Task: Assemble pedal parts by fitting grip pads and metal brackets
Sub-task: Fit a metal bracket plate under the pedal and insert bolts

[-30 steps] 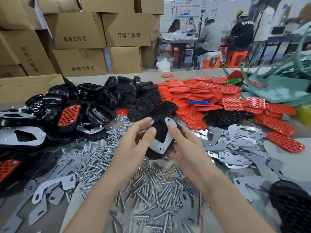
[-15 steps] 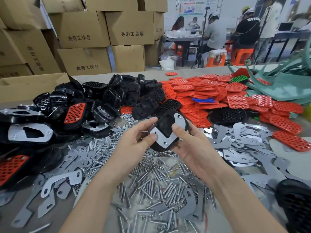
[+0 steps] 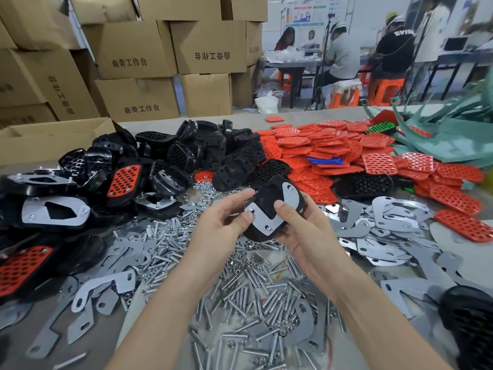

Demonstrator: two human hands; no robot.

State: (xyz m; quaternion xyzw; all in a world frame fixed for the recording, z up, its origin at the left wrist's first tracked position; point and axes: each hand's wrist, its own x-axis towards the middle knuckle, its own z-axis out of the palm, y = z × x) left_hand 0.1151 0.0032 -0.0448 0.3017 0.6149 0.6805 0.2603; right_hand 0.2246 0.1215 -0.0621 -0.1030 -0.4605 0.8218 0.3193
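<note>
While between left hand (image 3: 221, 222) and right hand (image 3: 301, 235), black pedal (image 3: 269, 197), bracket (image 3: 262, 222) uppermost.

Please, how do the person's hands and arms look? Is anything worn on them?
Both the left hand and the right hand are bare: no gloves, rings or watch are visible. The left forearm and right forearm are uncovered too; no sleeve shows in the frame. The nails look short.

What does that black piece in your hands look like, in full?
The black pedal body looks like moulded plastic, rounded, held tilted above the bolts. A silver V-shaped metal bracket with small holes lies on its upper face. The left hand pinches its left edge, thumb on the bracket; the right hand cradles it from below, thumb on the black middle.
</note>
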